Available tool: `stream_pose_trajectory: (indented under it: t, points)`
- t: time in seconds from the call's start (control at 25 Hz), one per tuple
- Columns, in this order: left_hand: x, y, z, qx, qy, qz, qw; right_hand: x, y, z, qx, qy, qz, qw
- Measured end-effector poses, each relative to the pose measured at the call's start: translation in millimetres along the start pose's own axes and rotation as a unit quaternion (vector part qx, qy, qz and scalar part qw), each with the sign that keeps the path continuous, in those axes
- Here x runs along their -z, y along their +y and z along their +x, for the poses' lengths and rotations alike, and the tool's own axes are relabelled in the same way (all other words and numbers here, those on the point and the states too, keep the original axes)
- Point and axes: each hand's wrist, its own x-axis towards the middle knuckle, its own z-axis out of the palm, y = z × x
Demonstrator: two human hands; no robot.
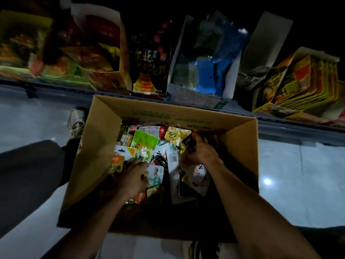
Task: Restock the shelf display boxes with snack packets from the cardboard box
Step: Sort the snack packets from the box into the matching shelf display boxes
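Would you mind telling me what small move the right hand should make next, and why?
Probably lift the right hand out of the cardboard box with the dark packets it grips, toward the shelf display boxes just beyond. Its fingers are already curled round them, while the left hand lies among the loose packets.

Shelf display boxes (104, 53) at upper left are blurred; the cardboard box (97, 146) hides its own near floor
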Motion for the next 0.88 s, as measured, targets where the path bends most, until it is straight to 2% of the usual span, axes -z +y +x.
stream_pose_trajectory:
  t: [0.16,0.24,0.32,0.48,0.6,0.68,0.76,0.84,0.88]
  points:
    - [7,18,2,-0.078,0.067,0.073,0.992,1,4,0,-0.019,0.076,0.006,0.997]
    - [11,35,12,-0.100,0.047,0.115,0.987,2,6,-8,-0.012,0.099,0.006,0.995]
    - [7,46,24,-0.068,0.021,0.126,0.989,2,8,-15,0.002,0.117,0.029,0.993]
    - [-6,54,30,-0.001,0.031,0.094,0.995,1,9,-38,-0.025,0.183,0.072,0.980]
    - [-5,58,31,0.060,-0.062,0.085,0.993,-11,2,-61,-0.009,0.189,0.045,0.981]
    - [3,64,30,0.068,-0.089,0.077,0.991,-19,-2,-72,0.007,0.202,0.052,0.978]
    - [13,63,28,0.067,-0.077,0.022,0.995,-24,-8,-83,0.052,0.196,0.074,0.976]
    - [29,57,22,0.093,-0.054,-0.142,0.984,-31,-17,-95,0.102,0.142,0.060,0.983]
    - [39,55,17,0.100,-0.024,-0.239,0.966,-35,-20,-99,0.113,0.111,0.038,0.987]
